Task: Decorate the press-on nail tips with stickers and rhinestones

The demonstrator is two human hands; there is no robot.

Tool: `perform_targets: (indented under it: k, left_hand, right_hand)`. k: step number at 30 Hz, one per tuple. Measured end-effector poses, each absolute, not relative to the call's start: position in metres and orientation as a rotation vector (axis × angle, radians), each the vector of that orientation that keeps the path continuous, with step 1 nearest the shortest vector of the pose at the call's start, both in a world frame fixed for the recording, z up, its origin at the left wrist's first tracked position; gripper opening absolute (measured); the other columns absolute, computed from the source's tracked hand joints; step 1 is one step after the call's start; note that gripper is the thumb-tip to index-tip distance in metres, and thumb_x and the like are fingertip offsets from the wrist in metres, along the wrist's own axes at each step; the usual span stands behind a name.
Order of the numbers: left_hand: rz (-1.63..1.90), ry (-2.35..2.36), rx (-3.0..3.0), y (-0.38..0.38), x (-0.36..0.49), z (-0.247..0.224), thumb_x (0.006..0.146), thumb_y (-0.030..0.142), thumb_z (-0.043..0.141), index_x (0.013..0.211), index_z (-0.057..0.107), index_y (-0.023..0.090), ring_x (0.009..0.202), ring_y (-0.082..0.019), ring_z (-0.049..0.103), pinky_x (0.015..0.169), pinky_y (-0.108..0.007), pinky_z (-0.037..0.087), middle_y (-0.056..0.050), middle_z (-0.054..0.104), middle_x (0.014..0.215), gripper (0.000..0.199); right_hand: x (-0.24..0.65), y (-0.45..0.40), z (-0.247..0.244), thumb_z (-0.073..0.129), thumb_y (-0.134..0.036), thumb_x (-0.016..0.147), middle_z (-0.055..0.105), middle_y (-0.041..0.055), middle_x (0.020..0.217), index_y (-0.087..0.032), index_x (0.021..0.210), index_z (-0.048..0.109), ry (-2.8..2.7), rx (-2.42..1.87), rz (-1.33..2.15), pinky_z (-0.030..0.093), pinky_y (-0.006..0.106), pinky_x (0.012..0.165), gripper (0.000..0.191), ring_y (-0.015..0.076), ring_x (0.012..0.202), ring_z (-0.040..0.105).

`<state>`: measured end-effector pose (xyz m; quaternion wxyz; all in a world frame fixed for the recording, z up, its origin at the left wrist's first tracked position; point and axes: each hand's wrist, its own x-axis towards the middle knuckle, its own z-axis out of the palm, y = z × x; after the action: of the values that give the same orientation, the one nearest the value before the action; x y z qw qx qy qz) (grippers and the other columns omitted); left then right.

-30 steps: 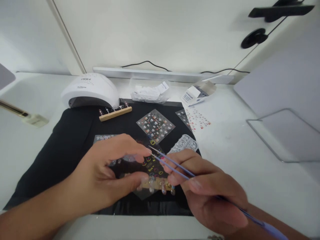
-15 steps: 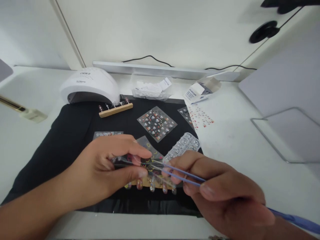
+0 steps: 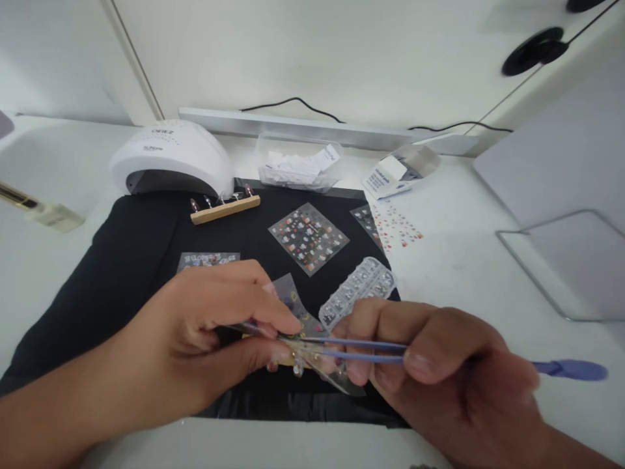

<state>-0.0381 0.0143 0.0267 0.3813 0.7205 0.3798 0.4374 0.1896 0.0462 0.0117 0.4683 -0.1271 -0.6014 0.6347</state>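
Here, left hand (image 3: 215,326): pinching clear sticker sheet (image 3: 336,371) | right hand (image 3: 439,371): gripping blue tweezers (image 3: 375,352)

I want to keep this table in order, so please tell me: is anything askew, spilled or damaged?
The held sheet is bent, unlike the flat middle sheet; the right sheet straddles the edge of the black mat. I see no spill or damage.

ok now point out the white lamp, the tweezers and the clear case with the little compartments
white lamp (image 3: 170,155), head view, on the front of its domed shell
tweezers (image 3: 576,370), head view, on the blue end beyond the right hand
clear case (image 3: 359,288), head view, on the middle of its compartments
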Motion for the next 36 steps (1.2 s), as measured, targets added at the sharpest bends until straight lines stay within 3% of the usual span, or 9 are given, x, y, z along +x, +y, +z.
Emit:
perform_targets:
  k: [14, 21, 36]
  left_hand:
    - [1.010, 0.909, 1.917, 0.0137, -0.0399, 0.0277, 0.089, 0.009, 0.067, 0.092, 0.071, 0.020, 0.069, -0.011, 0.064, 0.059, -0.020, 0.051, 0.000, 0.067, 0.078, 0.012]
    - [0.981, 0.953, 1.885, 0.0102, -0.0378, 0.0298, 0.088, 0.012, 0.067, 0.090, 0.073, 0.024, 0.073, -0.014, 0.067, 0.061, -0.022, 0.053, -0.002, 0.073, 0.081, 0.013]
    - [0.955, 0.969, 1.799, 0.0073, -0.0366, 0.0334, 0.086, 0.007, 0.065, 0.085, 0.067, 0.020, 0.061, -0.008, 0.063, 0.055, -0.017, 0.049, 0.002, 0.068, 0.074, 0.013]
  right_hand:
    - [0.1918, 0.0484, 0.0089, 0.035, -0.052, 0.103, 0.055, 0.0016, 0.060, -0.030, 0.105, 0.077, -1.456, -0.289, 1.674, 0.063, 0.038, 0.062, 0.048, 0.0190, 0.065, 0.063]
    - [0.1905, 0.0490, 0.0116, 0.048, -0.047, 0.100, 0.055, 0.0012, 0.060, -0.031, 0.099, 0.078, -1.425, -0.241, 1.691, 0.065, 0.039, 0.063, 0.034, 0.0204, 0.065, 0.063]
    - [0.1842, 0.0474, 0.0085, 0.040, -0.052, 0.102, 0.051, -0.0004, 0.058, -0.027, 0.090, 0.077, -1.401, -0.213, 1.683, 0.063, 0.033, 0.060, 0.046, 0.0172, 0.062, 0.064]
